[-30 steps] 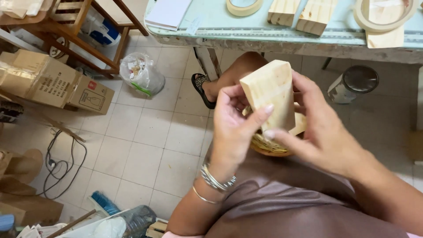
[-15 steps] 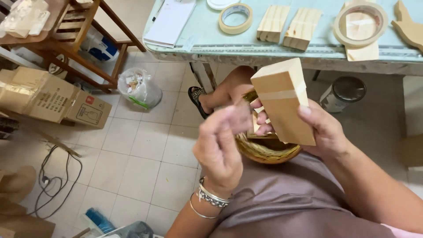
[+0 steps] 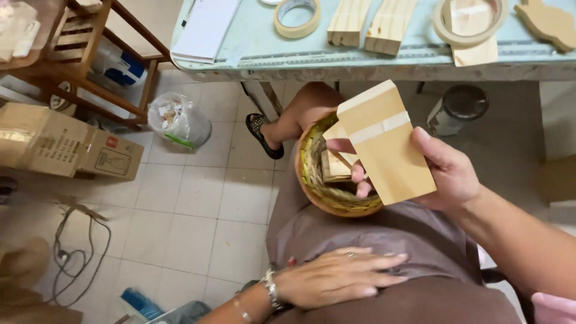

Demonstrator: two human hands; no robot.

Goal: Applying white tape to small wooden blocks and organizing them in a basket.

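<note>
My right hand [image 3: 447, 171] grips a pale wooden block [image 3: 387, 144] that has a strip of masking tape across it, holding it over a woven basket [image 3: 312, 180] on my lap. Small wooden pieces [image 3: 335, 168] lie inside the basket. My left hand [image 3: 342, 276] lies flat on my thigh with fingers spread and holds nothing; bracelets sit on its wrist.
A light-green table [image 3: 252, 42] ahead carries masking-tape rolls [image 3: 296, 17], wooden blocks [image 3: 366, 24], a wooden cut-out [image 3: 549, 24] and papers [image 3: 204, 30]. On the tiled floor are cardboard boxes [image 3: 66, 144], a plastic bag [image 3: 177, 120], a cable [image 3: 78, 252], a tin [image 3: 456, 108] and a wooden rack [image 3: 90, 60].
My left hand has let go of the block and dropped to rest on my thigh. My right hand now holds the block alone, a little lower, over the basket.
</note>
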